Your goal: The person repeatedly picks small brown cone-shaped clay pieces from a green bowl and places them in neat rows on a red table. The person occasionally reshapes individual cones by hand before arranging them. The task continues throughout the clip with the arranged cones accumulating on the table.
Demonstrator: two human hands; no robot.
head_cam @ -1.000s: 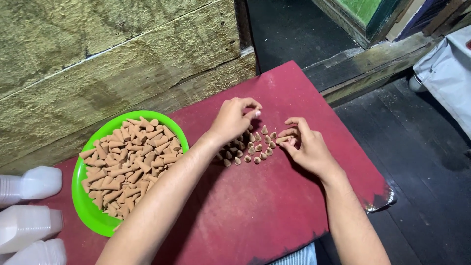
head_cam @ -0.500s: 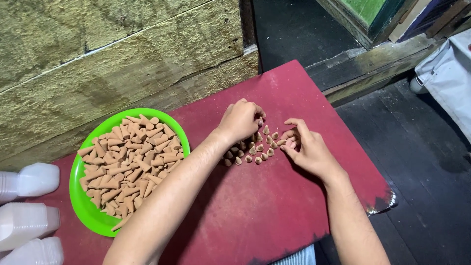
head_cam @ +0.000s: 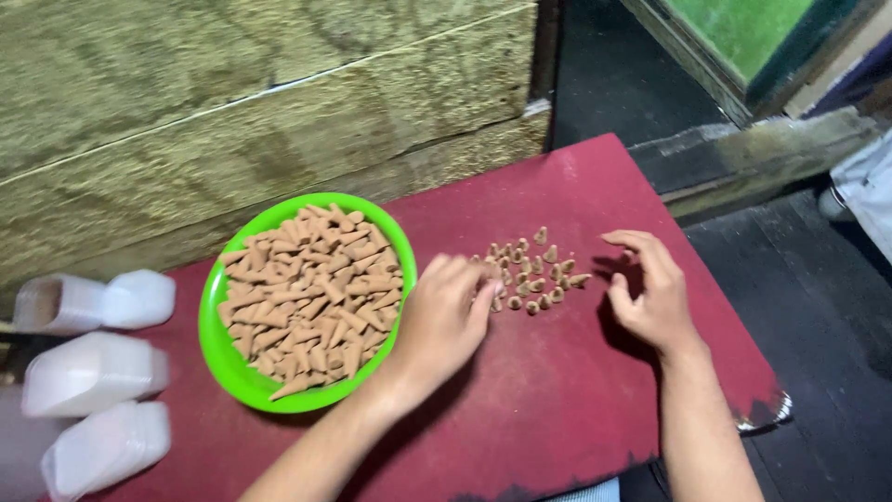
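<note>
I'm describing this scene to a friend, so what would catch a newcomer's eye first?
The bright green bowl heaped with brown cones at the left of the dark red table. Right of it, a cluster of small cones stands upright between the left hand and the right hand. White plastic containers lie at the far left.

Along the left edge of the dark red table (head_cam: 576,409) lie several stacks of translucent white plastic containers (head_cam: 93,372) on their sides, well apart from the cluster in the middle of the table. Behind the table rises a rough wall of pale, weathered blocks (head_cam: 232,102), and the table's near right corner is worn, with a bit of metal (head_cam: 776,409) showing. To the right is a dark floor (head_cam: 818,307), a grey stone sill (head_cam: 753,158) under a green-framed opening (head_cam: 743,37), and pale cloth (head_cam: 869,191) at the far right edge.
</note>
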